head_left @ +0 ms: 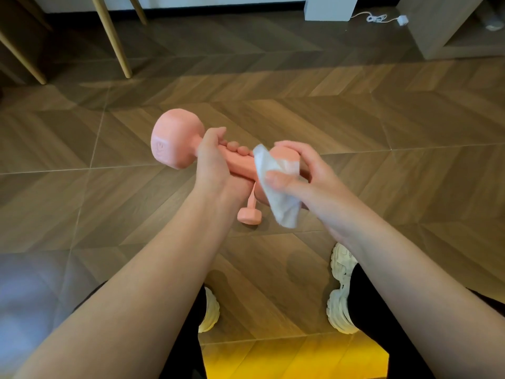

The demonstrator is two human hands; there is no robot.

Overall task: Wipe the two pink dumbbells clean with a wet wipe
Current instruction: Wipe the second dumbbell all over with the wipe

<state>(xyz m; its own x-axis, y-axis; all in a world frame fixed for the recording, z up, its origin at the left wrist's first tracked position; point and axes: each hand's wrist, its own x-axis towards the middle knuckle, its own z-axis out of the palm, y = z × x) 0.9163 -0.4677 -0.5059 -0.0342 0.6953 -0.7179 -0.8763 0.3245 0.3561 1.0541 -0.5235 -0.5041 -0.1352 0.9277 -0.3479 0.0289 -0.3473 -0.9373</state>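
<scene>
Head view, looking down. We see left hand (211, 162) gripping handle of pink dumbbell (175, 143), held above floor, roughly level, one head at left. Right hand (308, 181) pinches white wet wipe (273, 184) between thumb and fingers, laid over dumbbell's right head; wipe's loose end hangs down. We note second pink dumbbell (248, 214) lying on herringbone wood floor (355, 119) below hands, partly hidden. White shoes (340, 285) and dark trouser legs at bottom. Wooden furniture legs (114, 36) top left; white cable (379, 19) top right.
</scene>
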